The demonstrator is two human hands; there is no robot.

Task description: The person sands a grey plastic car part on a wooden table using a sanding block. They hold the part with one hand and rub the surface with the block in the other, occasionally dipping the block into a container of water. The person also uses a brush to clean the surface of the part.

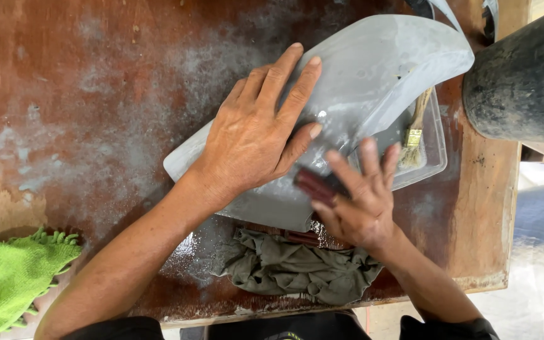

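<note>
A curved grey panel, dusty and matte, lies across the middle of a worn wooden table. My left hand rests flat on it with fingers spread, pressing it down. My right hand is shut on a small dark red block and holds it against the panel's near edge; the hand is slightly blurred.
A clear plastic tray under the panel holds a paintbrush. A crumpled grey-green rag lies at the table's front edge. A bright green cloth sits at the far left. A large black cylinder stands at the right.
</note>
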